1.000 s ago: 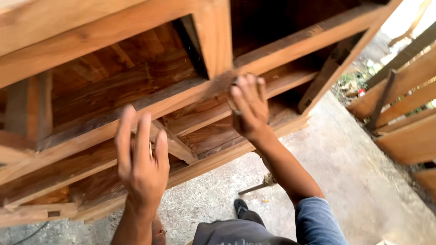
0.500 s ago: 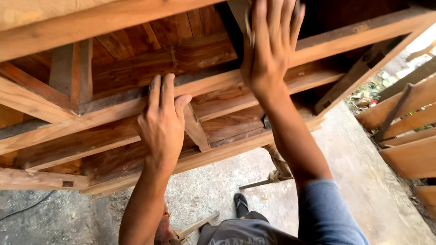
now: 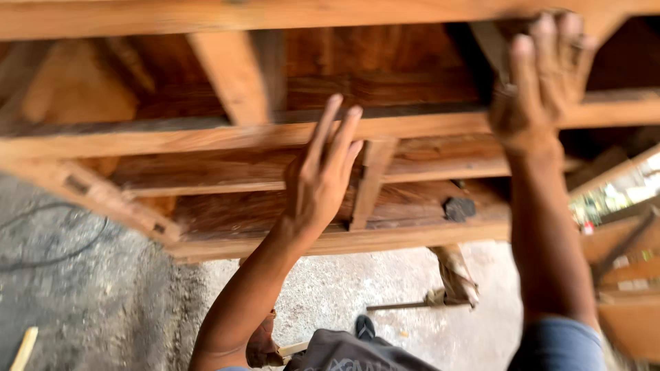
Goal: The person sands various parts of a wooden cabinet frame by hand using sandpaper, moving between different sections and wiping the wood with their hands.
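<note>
A large unfinished wooden furniture frame (image 3: pixel 206 137) of rails, uprights and panels fills the upper part of the head view. My left hand (image 3: pixel 323 172) lies flat on a horizontal rail near the middle, fingers stretched upward and slightly apart. My right hand (image 3: pixel 543 82) reaches higher at the upper right, its fingers pressed against an upright piece of the frame below the top rail. Neither hand holds a loose object. The picture is blurred by motion.
Grey concrete floor (image 3: pixel 103 295) lies below the frame. A dark cable (image 3: pixel 48 254) runs over it at the left. A hammer-like tool (image 3: pixel 440 295) lies on the floor near my shoe (image 3: pixel 364 326). More wooden frames (image 3: pixel 625 254) stand at the right.
The view has swung left and closer to the frame. My right hand has risen towards the top rail. My left hand stays flat on the middle rail.
</note>
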